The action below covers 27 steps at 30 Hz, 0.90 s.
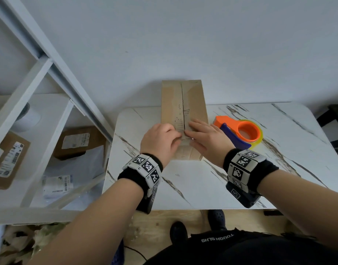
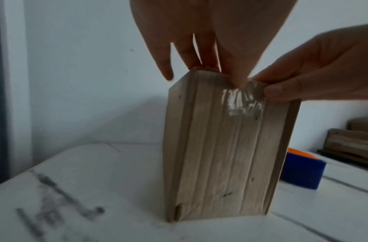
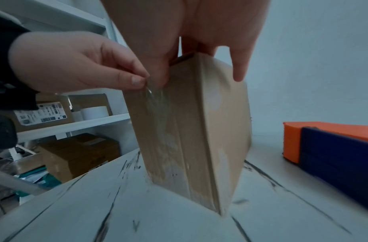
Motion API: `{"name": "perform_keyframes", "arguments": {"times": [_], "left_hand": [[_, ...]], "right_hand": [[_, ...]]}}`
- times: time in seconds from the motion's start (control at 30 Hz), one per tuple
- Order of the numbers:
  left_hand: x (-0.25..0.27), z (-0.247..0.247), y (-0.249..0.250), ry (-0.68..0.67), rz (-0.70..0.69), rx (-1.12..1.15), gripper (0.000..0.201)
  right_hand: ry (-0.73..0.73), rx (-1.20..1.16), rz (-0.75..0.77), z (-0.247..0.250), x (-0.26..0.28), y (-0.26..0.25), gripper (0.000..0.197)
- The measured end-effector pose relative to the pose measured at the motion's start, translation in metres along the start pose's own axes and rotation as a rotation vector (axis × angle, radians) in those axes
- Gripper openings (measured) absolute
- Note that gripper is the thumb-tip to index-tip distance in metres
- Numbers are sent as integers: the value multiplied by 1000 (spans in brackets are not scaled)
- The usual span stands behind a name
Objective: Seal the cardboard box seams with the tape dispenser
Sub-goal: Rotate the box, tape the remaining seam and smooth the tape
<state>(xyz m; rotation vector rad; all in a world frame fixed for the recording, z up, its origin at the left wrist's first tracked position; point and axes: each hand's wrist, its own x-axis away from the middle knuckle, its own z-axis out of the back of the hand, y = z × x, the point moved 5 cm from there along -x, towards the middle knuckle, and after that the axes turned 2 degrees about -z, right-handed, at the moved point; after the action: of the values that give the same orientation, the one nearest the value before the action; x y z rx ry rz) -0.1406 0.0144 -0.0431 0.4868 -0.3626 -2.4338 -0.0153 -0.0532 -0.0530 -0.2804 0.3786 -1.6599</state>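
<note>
A long brown cardboard box (image 1: 194,104) lies on the marble table (image 1: 202,184), its open centre seam running away from me. A short strip of clear tape (image 2: 243,101) is stuck, crinkled, over the near top edge at the seam. My left hand (image 1: 178,138) pinches the tape's upper end between thumb and forefinger. My right hand (image 1: 189,129) lies with straight fingers on the box top, its thumb (image 3: 160,78) pressing at the tape. The orange and blue tape dispenser (image 1: 240,131) rests on the table just right of the box, untouched.
A white shelf unit (image 1: 49,115) stands close on the left, holding labelled parcels (image 1: 11,157) and mail bags. The wall is right behind the box's far end. Bare table surface lies between me and the box. Dark furniture (image 1: 336,119) stands beyond the table's right edge.
</note>
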Motion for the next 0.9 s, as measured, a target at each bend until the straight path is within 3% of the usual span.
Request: {"name": "perform_keyframes", "arguments": {"times": [0.17,0.3,0.37,0.47,0.6,0.7,0.9], "left_hand": [[-18,-4,19,-4,-67,-88,14],[-27,-10,23,-39,-22,-67,11],[-29,-12,22,-50,16,-68,13],[-27,-12,23,-20,56,-72,14],[-29,-18,28,21,61,-90,14],[-33,-22,34,28,65,-90,15],[-38,-22,40,-31,130,-111,18]], "right_hand": [[120,-165,-187,22,15,20,49],[163,-194,-369,31,18,64,40],[79,-139,-481,22,18,94,34],[-164,16,-621,4,25,130,33],[-291,94,-605,-12,30,151,33],[-267,72,-557,-16,26,158,28],[-201,27,-555,-1,20,160,46]]}}
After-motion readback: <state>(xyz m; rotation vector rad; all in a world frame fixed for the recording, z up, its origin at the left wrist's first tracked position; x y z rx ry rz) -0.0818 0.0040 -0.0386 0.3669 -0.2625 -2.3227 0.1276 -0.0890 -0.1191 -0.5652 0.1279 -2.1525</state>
